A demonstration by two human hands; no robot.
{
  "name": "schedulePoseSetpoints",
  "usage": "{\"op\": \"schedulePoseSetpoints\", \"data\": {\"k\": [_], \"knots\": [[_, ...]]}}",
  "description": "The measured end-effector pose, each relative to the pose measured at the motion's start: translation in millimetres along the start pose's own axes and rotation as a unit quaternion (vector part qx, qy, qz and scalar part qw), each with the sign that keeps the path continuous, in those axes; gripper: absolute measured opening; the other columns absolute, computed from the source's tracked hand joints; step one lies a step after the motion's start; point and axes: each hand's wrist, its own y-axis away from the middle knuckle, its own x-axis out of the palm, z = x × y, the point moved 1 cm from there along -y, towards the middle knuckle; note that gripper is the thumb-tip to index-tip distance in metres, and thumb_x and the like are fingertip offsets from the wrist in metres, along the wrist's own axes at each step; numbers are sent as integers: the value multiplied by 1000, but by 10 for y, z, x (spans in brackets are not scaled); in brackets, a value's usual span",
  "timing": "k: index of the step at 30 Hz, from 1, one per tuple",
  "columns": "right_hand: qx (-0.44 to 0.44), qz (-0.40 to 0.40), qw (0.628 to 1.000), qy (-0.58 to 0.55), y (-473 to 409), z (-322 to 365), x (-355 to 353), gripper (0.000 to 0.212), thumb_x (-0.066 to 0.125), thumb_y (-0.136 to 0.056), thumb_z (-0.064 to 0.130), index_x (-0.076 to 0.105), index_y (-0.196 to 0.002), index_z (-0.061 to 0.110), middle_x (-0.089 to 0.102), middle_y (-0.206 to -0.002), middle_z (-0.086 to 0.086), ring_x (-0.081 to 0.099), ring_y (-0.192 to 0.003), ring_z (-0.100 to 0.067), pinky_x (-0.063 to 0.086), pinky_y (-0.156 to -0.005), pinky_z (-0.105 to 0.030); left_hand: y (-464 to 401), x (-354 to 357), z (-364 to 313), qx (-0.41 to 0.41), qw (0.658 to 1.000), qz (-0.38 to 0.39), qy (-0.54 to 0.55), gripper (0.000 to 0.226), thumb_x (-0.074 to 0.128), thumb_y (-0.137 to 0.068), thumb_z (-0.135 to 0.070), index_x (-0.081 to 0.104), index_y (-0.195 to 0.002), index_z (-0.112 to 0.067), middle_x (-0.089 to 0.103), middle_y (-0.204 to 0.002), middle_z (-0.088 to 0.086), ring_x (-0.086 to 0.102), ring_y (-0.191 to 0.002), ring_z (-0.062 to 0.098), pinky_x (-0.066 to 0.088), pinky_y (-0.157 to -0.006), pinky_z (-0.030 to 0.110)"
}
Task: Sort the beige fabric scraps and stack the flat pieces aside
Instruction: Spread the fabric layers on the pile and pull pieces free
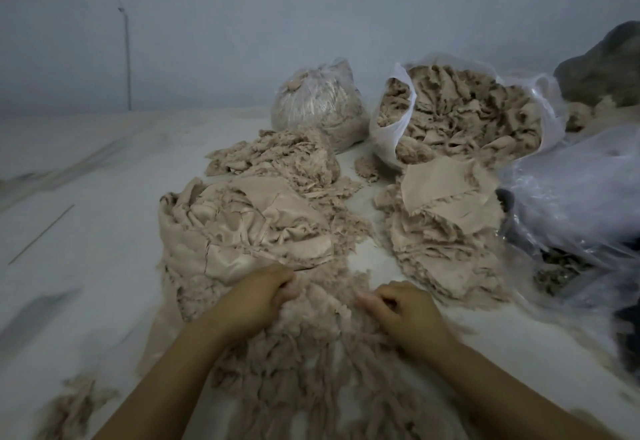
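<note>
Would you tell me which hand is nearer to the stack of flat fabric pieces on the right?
Right. The right hand lies just below the flat stack, at its near-left edge; the left hand is farther left, by the crumpled pile.

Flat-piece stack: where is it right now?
Head view, right of centre: the stack of flat pieces sits on the white surface, just in front of the open plastic bag of scraps and beyond the right hand.
</note>
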Motion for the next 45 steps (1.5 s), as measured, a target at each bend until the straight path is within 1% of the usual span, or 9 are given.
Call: {"op": "schedulePoseSetpoints", "data": {"k": [5,12,17,21,29,33,36,40,45], "knots": [[65,59,967,-239,-127,331,108,23,74,-78,42,67,-95,29,67,-92,9,61,-82,-1,47,-72,-10,5,-57,-256,-9,931,-19,365,18,45,-99,-17,45,-83,-9,61,-68,-1,63,-63,7,50,-59,19],[111,35,839,-532,-197,489,82,24,50,-97,15,55,-75,7,64,-65,-3,63,-59,-18,56,-59,-33,-34,-161,-294,-63,820,-125,555,24,45,-98,-17,55,-79,-5,60,-55,0,51,-47,12,41,-45,21],[149,-71,792,-588,-252,428,-62,30,44,-100,13,47,-71,9,46,-57,-4,42,-45,-11,38,-51,-26,35,21,-164,-18,960,45,277,9,72,-82,-24,66,-87,-20,63,-74,-10,56,-67,-1,47,-67,15],[143,-94,764,-622,-265,379,-239,30,40,-101,10,42,-71,9,43,-54,-2,30,-39,-8,30,-37,-19,70,43,-38,-40,986,41,158,7,68,-84,-17,67,-81,-23,58,-57,-21,49,-53,-5,44,-61,14],[137,-110,783,-597,-285,356,-277,17,39,-101,3,49,-88,7,59,-67,-10,53,-46,-10,45,-43,-20,67,72,-335,-16,962,49,268,62,71,-56,-73,66,-104,-35,62,-85,-12,54,-70,0,45,-65,12],[112,-38,740,-662,-329,464,-228,13,36,-100,-1,49,-102,2,73,-83,-17,73,-77,-24,60,-63,-27,-43,434,-665,-3,974,17,228,48,72,-76,-42,57,-119,-28,58,-88,-15,55,-72,-1,45,-67,12],[110,9,745,-658,-362,505,-275,25,34,-101,0,50,-121,0,73,-97,-20,72,-88,-27,60,-70,-30,-62,437,-721,-57,897,32,437,32,40,-90,3,64,-79,-16,53,-55,-7,47,-44,6,38,-45,20],[122,25,745,-655,-405,479,-366,42,28,-97,-12,46,-131,3,69,-106,-19,72,-89,-24,60,-75,-31,-80,169,-580,-120,789,-56,600,41,34,-87,3,56,-56,-15,46,-53,8,40,-38,12,30,-38,18],[114,43,737,-665,-445,531,-290,60,23,-86,-23,36,-141,-3,58,-126,-21,60,-115,-25,54,-84,-31,-96,331,-697,-96,926,26,363,18,72,-78,-29,66,-94,-27,66,-81,-8,59,-73,8,48,-66,23]]}}
